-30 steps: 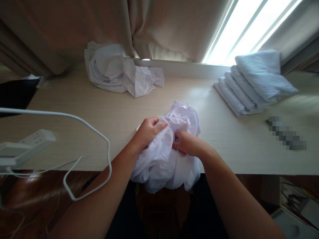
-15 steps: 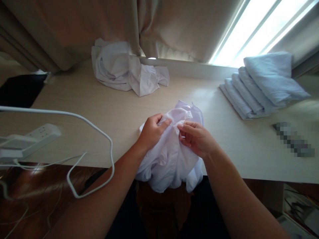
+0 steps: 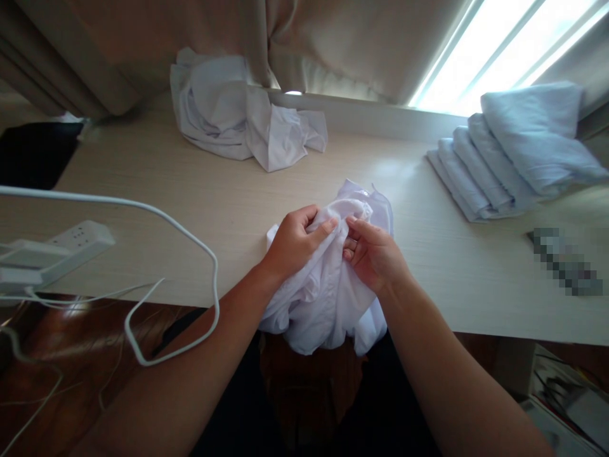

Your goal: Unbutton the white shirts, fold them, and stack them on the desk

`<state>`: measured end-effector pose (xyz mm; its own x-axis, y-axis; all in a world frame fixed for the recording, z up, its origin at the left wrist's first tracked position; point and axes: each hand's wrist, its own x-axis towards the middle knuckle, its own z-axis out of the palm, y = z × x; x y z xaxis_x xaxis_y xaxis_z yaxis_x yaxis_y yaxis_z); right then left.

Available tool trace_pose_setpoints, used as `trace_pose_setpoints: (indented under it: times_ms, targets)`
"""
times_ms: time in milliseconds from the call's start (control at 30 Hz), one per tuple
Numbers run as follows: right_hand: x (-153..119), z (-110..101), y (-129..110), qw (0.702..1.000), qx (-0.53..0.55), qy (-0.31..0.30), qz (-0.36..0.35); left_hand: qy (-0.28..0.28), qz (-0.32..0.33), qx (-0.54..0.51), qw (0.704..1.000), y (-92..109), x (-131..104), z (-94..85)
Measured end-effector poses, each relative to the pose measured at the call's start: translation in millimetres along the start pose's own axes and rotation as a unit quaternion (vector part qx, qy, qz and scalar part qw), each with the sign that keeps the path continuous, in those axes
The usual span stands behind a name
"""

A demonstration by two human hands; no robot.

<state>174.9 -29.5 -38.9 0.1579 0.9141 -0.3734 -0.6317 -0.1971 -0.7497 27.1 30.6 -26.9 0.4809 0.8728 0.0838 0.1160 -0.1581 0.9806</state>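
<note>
A crumpled white shirt (image 3: 323,304) lies at the near edge of the pale wooden table (image 3: 200,203), its lower folds hanging over the edge. My left hand (image 3: 299,241) is closed on the cloth from the left, thumb on top. From the right, my right hand (image 3: 373,251) pinches the same shirt between thumb and fingers, close to the left thumb. A thin, sheer part of the shirt with a small button spreads just beyond the fingers. What lies right between the fingertips is too small to make out.
Several folded white garments (image 3: 518,152) lean in a stack at the right. A rumpled white cloth (image 3: 214,114) lies by the curtain (image 3: 323,44). At the left are a power strip (image 3: 71,247) and a looping white cable (image 3: 176,235). A blurred object (image 3: 566,260) lies at right.
Both hands stay on the shirt; the right fingertips have shifted slightly up and right along the cloth. The whole view has tilted a little, moving the table and things upward.
</note>
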Motion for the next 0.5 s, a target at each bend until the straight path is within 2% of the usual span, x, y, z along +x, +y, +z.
trace_pose_setpoints:
  times_ms: [100,300,400,500]
  targets:
    - [1.5,-0.3,0.2,1.000,0.012,0.006,0.006,0.007,0.013,0.018,1.000,1.1,-0.4,0.5]
    - [-0.7,1.4,-0.3,1.000,0.010,0.026,-0.006,0.032,0.015,-0.014,0.999,2.1,0.2,-1.0]
    - [-1.8,1.8,0.4,0.999,-0.006,0.031,-0.012,0.048,0.032,0.037,0.998,0.1,-0.3,-0.8]
    - [-2.2,1.7,1.8,0.998,-0.033,0.041,-0.036,0.034,0.038,0.085,0.995,-2.9,-1.1,1.7]
